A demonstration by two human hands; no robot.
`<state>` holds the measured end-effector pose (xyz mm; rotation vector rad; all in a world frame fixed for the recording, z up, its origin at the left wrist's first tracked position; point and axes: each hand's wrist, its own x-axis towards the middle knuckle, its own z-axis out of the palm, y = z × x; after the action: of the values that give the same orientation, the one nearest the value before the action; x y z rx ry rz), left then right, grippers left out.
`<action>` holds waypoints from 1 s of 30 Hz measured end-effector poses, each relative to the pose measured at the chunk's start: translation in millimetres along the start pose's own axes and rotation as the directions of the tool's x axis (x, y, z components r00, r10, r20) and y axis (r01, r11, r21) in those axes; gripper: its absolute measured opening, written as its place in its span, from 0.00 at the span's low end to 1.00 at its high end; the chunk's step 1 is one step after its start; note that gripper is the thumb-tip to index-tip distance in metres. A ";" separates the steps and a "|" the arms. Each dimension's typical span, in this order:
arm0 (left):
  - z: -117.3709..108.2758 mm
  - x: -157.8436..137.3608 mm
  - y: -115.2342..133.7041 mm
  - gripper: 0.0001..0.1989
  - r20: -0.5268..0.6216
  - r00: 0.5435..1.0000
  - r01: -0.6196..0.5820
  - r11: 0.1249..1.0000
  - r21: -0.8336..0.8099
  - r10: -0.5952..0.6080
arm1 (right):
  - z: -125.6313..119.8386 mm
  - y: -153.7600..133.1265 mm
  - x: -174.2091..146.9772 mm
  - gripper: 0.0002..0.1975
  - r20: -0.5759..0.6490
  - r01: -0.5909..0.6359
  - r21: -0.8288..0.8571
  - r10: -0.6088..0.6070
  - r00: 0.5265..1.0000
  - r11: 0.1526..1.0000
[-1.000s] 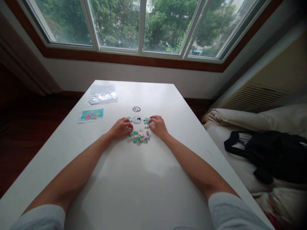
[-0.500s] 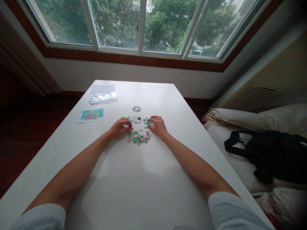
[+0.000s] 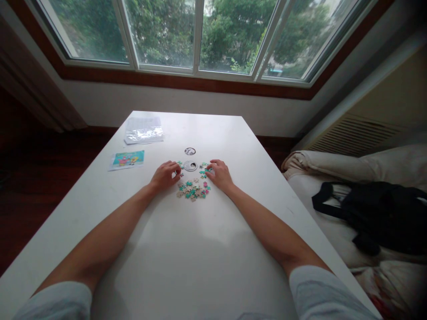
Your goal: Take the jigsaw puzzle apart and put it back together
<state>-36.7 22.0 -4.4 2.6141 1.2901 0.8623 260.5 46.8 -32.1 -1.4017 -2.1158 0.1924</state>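
My left hand [image 3: 165, 175] is at the left edge of a loose heap of puzzle pieces [image 3: 192, 191], its fingers curled and thumb and forefinger brought together. Whatever may be between those fingertips is too small to make out. On the opposite side, my right hand [image 3: 220, 175] has its fingers apart, the tips touching a few green puzzle pieces [image 3: 203, 172]. Between the hands lies a round grey disc [image 3: 190, 166] with a dark spot on it. Teal, pink and plain beige pieces make up the heap nearer to me.
A second, smaller round disc [image 3: 190, 151] lies farther back on the white table [image 3: 200, 249]. To the left are a cartoon picture card [image 3: 128, 158] and a clear plastic bag [image 3: 144, 130]. Beside the table's right edge, a black bag [image 3: 383, 215] rests on pale cushions.
My left hand has drawn back slightly to the left, away from the heap, uncovering small pieces by its fingertips. My right hand has hardly shifted.
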 end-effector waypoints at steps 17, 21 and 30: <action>-1.2 0.5 0.9 0.05 -0.007 0.988 0.153 0.954 0.258 -0.157 | 5.2 5.2 3.1 0.08 0.008 -0.001 0.001 0.001 1.000 1.000; 0.4 -0.6 -2.2 0.03 0.003 0.991 0.128 0.959 0.254 -0.133 | 4.1 3.4 2.4 0.08 -0.009 0.038 0.025 -0.038 0.999 0.999; 2.3 1.7 5.9 0.08 0.130 0.991 -0.044 0.991 0.127 0.027 | 3.1 -17.5 -1.2 0.08 -0.035 0.171 0.056 -0.170 0.985 0.984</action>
<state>-30.5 19.9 -3.7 2.7481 1.3116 0.6228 245.3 38.7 -27.7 -1.1754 -2.1743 0.1635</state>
